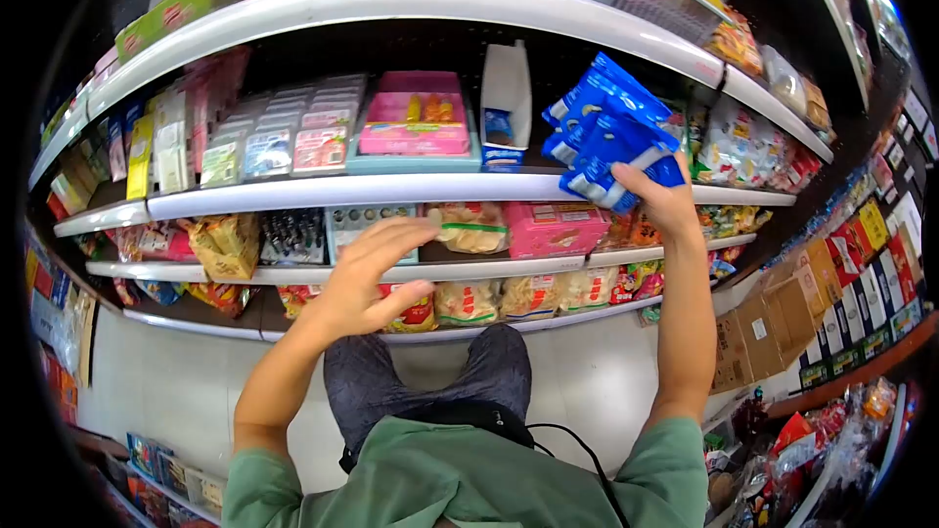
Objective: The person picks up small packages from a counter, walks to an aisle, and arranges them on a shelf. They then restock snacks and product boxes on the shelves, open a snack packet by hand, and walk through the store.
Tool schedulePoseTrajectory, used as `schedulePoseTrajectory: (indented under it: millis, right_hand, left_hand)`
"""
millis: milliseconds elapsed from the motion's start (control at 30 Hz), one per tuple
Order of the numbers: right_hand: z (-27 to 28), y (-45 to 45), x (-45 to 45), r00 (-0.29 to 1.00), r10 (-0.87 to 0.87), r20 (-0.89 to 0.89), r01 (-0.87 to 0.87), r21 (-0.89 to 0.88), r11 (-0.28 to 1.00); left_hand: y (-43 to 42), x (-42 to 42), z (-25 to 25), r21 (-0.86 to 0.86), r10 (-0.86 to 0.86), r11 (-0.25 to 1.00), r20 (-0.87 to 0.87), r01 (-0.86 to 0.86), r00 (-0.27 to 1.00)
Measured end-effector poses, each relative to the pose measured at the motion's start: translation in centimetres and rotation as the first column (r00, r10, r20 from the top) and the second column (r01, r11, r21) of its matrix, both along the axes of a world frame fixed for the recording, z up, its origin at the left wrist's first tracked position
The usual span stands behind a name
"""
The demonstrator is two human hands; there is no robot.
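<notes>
In my right hand [657, 198] I grip several shiny blue packets [608, 132], fanned out in front of the middle shelf at the right. The thumb lies over their lower edge. My left hand [377, 269] hangs in front of the lower shelf with fingers spread and nothing in it. On the middle shelf stands a narrow white box [506, 88], with a blue packet [499, 125] at its bottom. Left of it sits a pink display box [416, 117] in a pale blue tray, beside rows of clear-wrapped small packs [269, 142].
A white shelf edge [391, 2] curves above my hands. Below are bagged snacks [468, 301] and a pink carton [556, 229]. An open cardboard box [763, 332] stands on the floor at the right. More goods fill racks at both sides.
</notes>
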State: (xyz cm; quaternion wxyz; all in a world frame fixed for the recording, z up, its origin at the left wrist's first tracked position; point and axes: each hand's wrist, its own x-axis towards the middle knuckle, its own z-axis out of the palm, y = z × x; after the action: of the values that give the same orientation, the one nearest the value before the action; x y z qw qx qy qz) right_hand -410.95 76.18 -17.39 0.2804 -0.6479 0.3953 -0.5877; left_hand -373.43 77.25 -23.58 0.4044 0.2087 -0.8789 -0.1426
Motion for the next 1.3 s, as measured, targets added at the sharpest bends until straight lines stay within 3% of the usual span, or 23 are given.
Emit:
schedulePoseTrajectory:
  millis: [67, 167, 233, 333, 367, 433, 500, 567, 600, 633, 700, 767, 800, 833, 867, 900, 933, 967, 1000, 1067, 1167, 1200, 1300]
  right_hand:
    - [0.1, 0.7, 1.8, 0.954, 0.240, 0.179, -0.257, 0.078, 0.963]
    - [-0.6, 1.3, 3.7, 0.882, 0.374, 0.287, -0.435, 0.192, 0.879]
    - [-1.4, 1.4, 5.5, 0.832, 0.439, 0.340, -0.523, 0.216, 0.824]
    - [-3.0, 1.8, 7.5, 0.922, 0.387, 0.011, -0.384, 0.142, 0.912]
    - [-3.6, 2.6, 8.5, 0.951, 0.270, -0.152, -0.260, 0.079, 0.962]
    - [-2.0, 3.5, 11.4, 0.828, -0.054, -0.559, -0.255, -0.460, 0.851]
    - [-1.7, 5.0, 13.0, 0.595, -0.208, -0.776, -0.400, -0.510, 0.761]
    - [-3.6, 5.5, 14.2, 0.489, -0.246, -0.837, -0.512, -0.504, 0.695]
    - [-4.6, 6.1, 15.0, 0.485, -0.214, -0.848, -0.508, -0.473, 0.720]
    - [-4.8, 6.4, 15.5, 0.457, -0.224, -0.861, -0.493, -0.455, 0.742]
    - [-2.7, 7.1, 15.0, 0.270, -0.205, -0.941, -0.467, -0.313, 0.827]
    - [-1.1, 6.1, 13.2, 0.234, -0.146, -0.961, -0.396, -0.232, 0.889]
    - [0.0, 5.4, 11.7, 0.206, -0.078, -0.976, -0.331, -0.144, 0.933]
    - [-0.2, 3.5, 9.3, 0.445, -0.039, -0.895, -0.266, -0.174, 0.948]
    - [-0.6, 0.4, 7.1, 0.533, -0.222, -0.817, -0.145, -0.347, 0.927]
    - [-0.4, -1.7, 5.7, 0.506, -0.479, -0.717, 0.102, -0.502, 0.859]
    - [0.9, -4.0, 4.8, 0.345, -0.499, -0.795, 0.460, -0.320, 0.828]
    - [0.7, -6.5, 3.3, 0.205, -0.464, -0.862, 0.646, -0.237, 0.726]
    - [0.9, -8.1, 2.7, 0.197, -0.381, -0.904, 0.760, -0.105, 0.641]
    - [0.8, -10.7, 1.6, 0.275, -0.189, -0.943, 0.757, 0.091, 0.647]
    - [-0.9, -13.2, 1.0, 0.158, -0.147, -0.976, 0.760, 0.025, 0.650]
    - [0.4, -12.6, 1.9, 0.267, -0.156, -0.951, 0.836, 0.148, 0.528]
    - [1.0, -13.7, 0.7, 0.382, -0.086, -0.920, 0.793, 0.279, 0.542]
  left_hand:
    - [-0.2, -0.5, -0.1, 0.073, 0.002, 0.997, -0.071, 0.003, 0.997]
    - [-1.2, -2.0, -0.1, 0.183, 0.042, 0.983, -0.219, -0.001, 0.975]
    - [-1.3, -3.4, 0.1, 0.397, -0.009, 0.893, -0.456, 0.212, 0.890]
    - [-1.7, -3.6, -1.2, 0.562, 0.060, 0.784, -0.489, 0.262, 0.870]
    - [-1.5, -3.7, -1.5, 0.662, 0.156, 0.699, -0.509, 0.269, 0.847]
    - [-0.1, -2.9, -1.5, 0.699, 0.133, 0.173, -0.714, 0.694, 0.687]
    - [0.4, -2.1, -3.2, 0.360, 0.240, -0.192, -0.885, 0.913, 0.400]
    - [0.9, -1.2, -6.7, 0.386, 0.328, -0.143, -0.850, 0.911, 0.411]
    - [1.9, -1.0, -7.9, 0.528, 0.373, -0.039, -0.780, 0.849, 0.502]
    - [2.4, -1.0, -9.3, 0.464, 0.432, -0.039, -0.791, 0.885, 0.433]
    - [3.3, -1.0, -10.4, 0.495, 0.365, -0.090, -0.791, 0.864, 0.491]
    - [3.8, -0.6, -11.0, 0.387, 0.487, -0.101, -0.784, 0.916, 0.385]
    - [4.5, -0.8, -10.3, 0.392, 0.486, -0.006, -0.803, 0.920, 0.345]
    - [5.3, -0.9, -9.3, 0.362, 0.515, 0.033, -0.805, 0.931, 0.295]
    - [5.4, -0.3, -10.5, 0.380, 0.535, 0.020, -0.786, 0.925, 0.311]
    - [5.5, 0.6, -11.9, 0.397, 0.558, 0.006, -0.763, 0.918, 0.327]
    - [5.7, 0.9, -12.6, 0.398, 0.560, -0.004, -0.759, 0.917, 0.332]
    - [5.7, 1.0, -13.2, 0.418, 0.564, -0.019, -0.746, 0.908, 0.355]
    - [5.8, 1.1, -13.5, 0.436, 0.564, -0.033, -0.735, 0.899, 0.377]
    - [6.1, 0.9, -13.8, 0.489, 0.543, -0.009, -0.730, 0.872, 0.415]
    - [6.5, 0.3, -13.7, 0.513, 0.550, 0.071, -0.735, 0.855, 0.395]
    - [6.6, 0.2, -13.5, 0.523, 0.543, 0.084, -0.738, 0.848, 0.401]
    - [6.8, 0.1, -13.1, 0.543, 0.555, 0.062, -0.716, 0.837, 0.423]
